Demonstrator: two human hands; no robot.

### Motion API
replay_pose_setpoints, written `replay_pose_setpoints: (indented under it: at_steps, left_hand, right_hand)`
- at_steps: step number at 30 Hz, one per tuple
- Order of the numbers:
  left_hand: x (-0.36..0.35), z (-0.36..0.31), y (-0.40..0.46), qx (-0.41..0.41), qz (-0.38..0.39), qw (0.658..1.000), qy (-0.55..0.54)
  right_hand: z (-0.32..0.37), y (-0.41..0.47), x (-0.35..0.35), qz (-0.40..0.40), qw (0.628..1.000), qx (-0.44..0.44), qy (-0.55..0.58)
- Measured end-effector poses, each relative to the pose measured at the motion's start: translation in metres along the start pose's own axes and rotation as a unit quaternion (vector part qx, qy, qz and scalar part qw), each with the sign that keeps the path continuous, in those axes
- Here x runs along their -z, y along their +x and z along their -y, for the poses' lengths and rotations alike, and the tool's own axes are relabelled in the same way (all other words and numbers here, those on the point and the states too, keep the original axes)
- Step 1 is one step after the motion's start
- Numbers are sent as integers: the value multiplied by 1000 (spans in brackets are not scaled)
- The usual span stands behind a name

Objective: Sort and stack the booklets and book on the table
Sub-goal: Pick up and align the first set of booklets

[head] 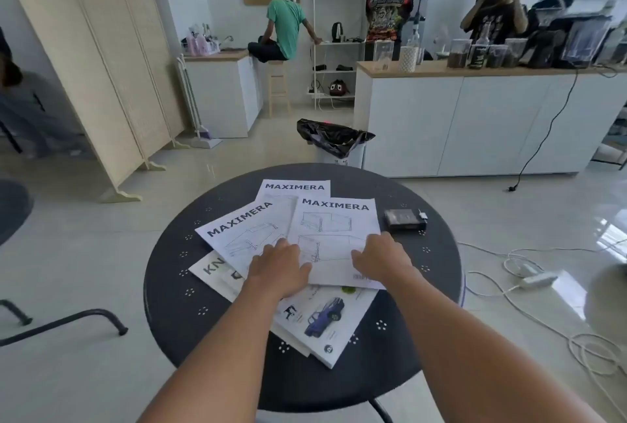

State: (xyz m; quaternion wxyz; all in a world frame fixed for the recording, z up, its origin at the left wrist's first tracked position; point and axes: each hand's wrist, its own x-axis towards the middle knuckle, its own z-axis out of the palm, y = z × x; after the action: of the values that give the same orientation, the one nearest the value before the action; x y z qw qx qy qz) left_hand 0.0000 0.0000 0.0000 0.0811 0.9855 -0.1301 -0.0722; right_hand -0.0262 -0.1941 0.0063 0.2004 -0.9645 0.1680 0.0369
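On my round dark surface (390,371) I count three white MAXIMERA booklets (336,232), one KN-lettered booklet (212,270), one car-printed book (322,321), and one small black box (404,219) at two o'clock.

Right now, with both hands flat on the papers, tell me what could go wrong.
1. The white MAXIMERA booklets overlap loosely in a fan; gathering them could drag the tilted one askew.
2. The thick white book with a blue car lies near the round black table's front edge and might slide off.

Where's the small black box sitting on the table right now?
In the head view, the small black box sits at the right far side of the round table, just right of the top MAXIMERA booklet and beyond the right hand.
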Motion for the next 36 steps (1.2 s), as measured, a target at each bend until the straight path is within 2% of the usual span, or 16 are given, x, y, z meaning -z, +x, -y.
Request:
replay_pose_setpoints:
  at_steps: [11,14,18,21,25,28,29,32,36]
  left_hand:
    - [-4,-4,-1,122,-40,977,-172]
    - [-2,-1,3,147,-31,958,-243]
    - [-1,6,7,119,-41,930,-344]
    - [4,12,8,100,-80,897,-422]
    - [9,27,9,95,-124,868,-472]
    - [11,43,7,101,-134,836,-522]
    - [10,48,7,101,-129,836,-524]
    - [4,64,5,107,-121,870,-466]
    - [-3,82,-2,169,-208,893,-363]
  right_hand:
    - [-14,-2,-5,-40,978,-75,188]
    - [-18,1,-3,-48,972,-57,224]
    - [-17,9,3,-64,963,-20,262]
    - [-8,18,8,-26,957,-1,288]
    - [2,26,5,64,918,-25,390]
    - [7,32,1,66,908,-21,412]
    - [11,35,1,63,910,-14,409]
    - [23,37,-3,51,916,16,398]
    - [30,37,-15,24,909,42,414]
